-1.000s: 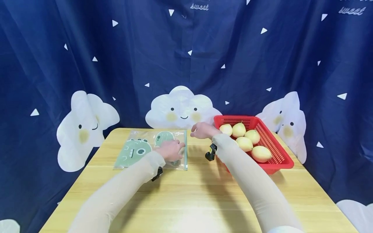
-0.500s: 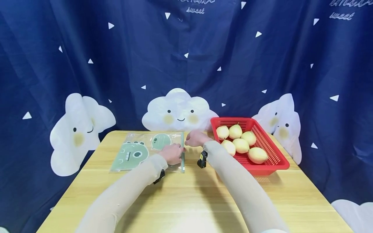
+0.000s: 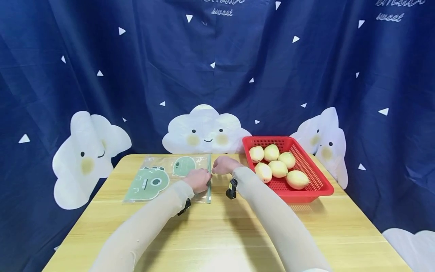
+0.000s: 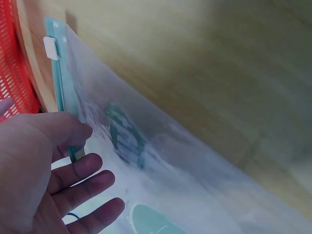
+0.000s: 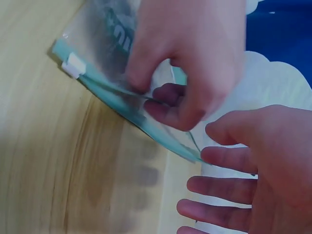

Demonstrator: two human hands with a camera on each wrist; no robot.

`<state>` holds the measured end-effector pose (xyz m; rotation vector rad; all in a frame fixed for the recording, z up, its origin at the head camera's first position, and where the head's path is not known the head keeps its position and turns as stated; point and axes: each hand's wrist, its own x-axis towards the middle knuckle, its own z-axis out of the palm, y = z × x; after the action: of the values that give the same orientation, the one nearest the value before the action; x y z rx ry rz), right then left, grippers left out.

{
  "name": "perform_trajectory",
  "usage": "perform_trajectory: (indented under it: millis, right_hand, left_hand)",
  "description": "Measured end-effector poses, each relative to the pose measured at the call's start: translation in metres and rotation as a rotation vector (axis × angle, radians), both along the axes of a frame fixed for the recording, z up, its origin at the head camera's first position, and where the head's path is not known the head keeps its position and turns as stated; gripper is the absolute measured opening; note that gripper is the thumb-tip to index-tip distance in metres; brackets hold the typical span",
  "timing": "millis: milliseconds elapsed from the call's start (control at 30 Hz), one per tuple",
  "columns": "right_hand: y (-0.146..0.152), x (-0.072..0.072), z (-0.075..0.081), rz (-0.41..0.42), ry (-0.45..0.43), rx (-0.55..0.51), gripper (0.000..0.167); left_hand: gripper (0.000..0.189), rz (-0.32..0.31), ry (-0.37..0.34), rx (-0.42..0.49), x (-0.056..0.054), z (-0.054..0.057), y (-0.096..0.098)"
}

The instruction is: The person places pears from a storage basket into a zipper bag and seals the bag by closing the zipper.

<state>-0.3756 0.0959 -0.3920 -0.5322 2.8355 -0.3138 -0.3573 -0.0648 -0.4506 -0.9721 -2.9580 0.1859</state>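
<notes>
- Clear zip bag [image 3: 170, 179]: lies on the table, most of it to the left of the left fingers; large green monster print farther left of them, smaller green print just beyond them.
- Green zip strip [image 5: 117, 105]: along the bag's right edge, passing between the left thumb and forefinger.
- White slider [image 5: 74, 65]: on the strip, on the person's side of the left fingers, apart from them.
- Left hand [image 3: 198, 180]: thumb and forefinger pinch the bag's edge at the strip; other fingers loosely bent, apart from one another.
- Right hand [image 3: 225, 165]: just right of the left fingers, at the strip's far part; thumb and forefinger parted, other fingers extended. Cannot tell whether the forefinger tip touches the bag.
- Red basket [image 3: 302, 197]: right of the right fingers, apart from them; holds six pale yellow pears [image 3: 278, 169].
- Wooden table [image 3: 217, 226]: beneath both hands.
- Dark blue curtain [image 3: 238, 45]: beyond the fingers; white clouds and triangles printed on it.
</notes>
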Motion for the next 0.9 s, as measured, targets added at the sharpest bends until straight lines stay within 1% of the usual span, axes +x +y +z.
perform_trajectory:
  millis: [100, 167, 400, 567, 633, 700, 767, 833, 900]
  right_hand:
    - [-0.001, 0.003, -0.003, 0.031, -0.009, 0.007, 0.034]
    - [-0.002, 0.004, -0.005, 0.039, -0.008, 0.002, 0.034]
    - [-0.005, 0.006, -0.01, 0.081, -0.008, -0.038, 0.032]
    - [-0.005, 0.006, -0.017, 0.083, -0.021, -0.044, 0.033]
    - [-0.007, 0.006, -0.02, 0.087, -0.025, -0.065, 0.034]
    - [-0.008, 0.005, -0.023, 0.1, -0.02, -0.078, 0.03]
    - [-0.009, 0.004, -0.026, 0.115, -0.007, -0.07, 0.026]
    - [-0.009, 0.004, -0.028, 0.118, 0.006, -0.037, 0.024]
    - [-0.01, 0.004, -0.028, 0.099, 0.018, 0.01, 0.025]
  left_hand:
    - [0.015, -0.024, 0.015, 0.002, 0.0, 0.001, -0.001]
    - [0.013, -0.037, 0.028, -0.001, 0.0, 0.004, -0.001]
    - [0.013, -0.047, 0.072, -0.039, 0.007, 0.02, -0.002]
    - [0.018, -0.082, 0.069, -0.04, 0.013, 0.03, -0.003]
    - [0.018, -0.087, 0.077, -0.038, 0.016, 0.035, -0.004]
    - [0.015, -0.092, 0.096, -0.035, 0.02, 0.039, -0.005]
    - [0.014, -0.103, 0.123, -0.034, 0.023, 0.043, -0.005]
    - [0.012, -0.112, 0.138, -0.026, 0.026, 0.047, -0.005]
    - [0.014, -0.126, 0.148, -0.011, 0.028, 0.052, -0.004]
